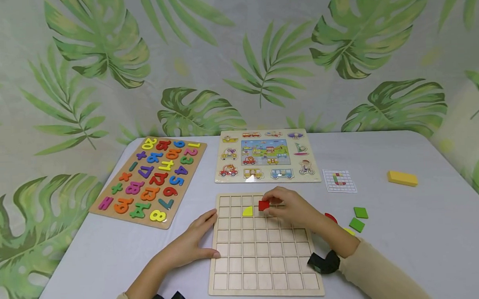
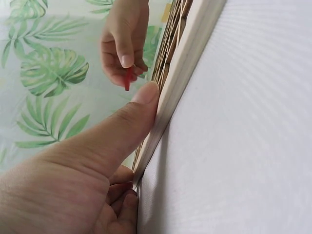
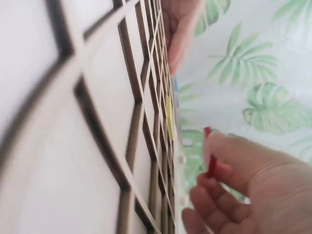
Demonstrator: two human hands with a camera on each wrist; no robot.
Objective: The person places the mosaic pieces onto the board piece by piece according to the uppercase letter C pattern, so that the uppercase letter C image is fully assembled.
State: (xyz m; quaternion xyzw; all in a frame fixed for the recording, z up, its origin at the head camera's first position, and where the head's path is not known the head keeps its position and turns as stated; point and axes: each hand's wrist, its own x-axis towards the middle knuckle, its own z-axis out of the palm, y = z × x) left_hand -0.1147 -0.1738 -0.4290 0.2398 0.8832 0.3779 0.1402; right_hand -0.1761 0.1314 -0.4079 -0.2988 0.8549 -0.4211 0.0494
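Note:
A red square tile (image 1: 263, 205) is pinched between the thumb and fingers of my right hand (image 1: 291, 207), over the upper part of a wooden grid board (image 1: 244, 296). In the right wrist view the red tile (image 3: 211, 153) shows edge-on, apart from the board's surface. One yellow quarter-round tile (image 1: 247, 211) sits in a cell of the second row, left of the red one. My left hand (image 1: 191, 241) rests along the board's left edge, thumb and fingers spread apart. The left wrist view shows its thumb (image 2: 131, 114) pressing against the board's rim, with fingertips lower at the edge.
Right of the board lie two green tiles (image 1: 357, 225), with a red piece (image 1: 331, 217) and a yellow piece (image 1: 349, 231) partly behind my right forearm. Behind are a pattern card (image 1: 339, 181), a yellow block (image 1: 402, 178), a vehicle puzzle (image 1: 267, 178) and a number puzzle (image 1: 149, 183).

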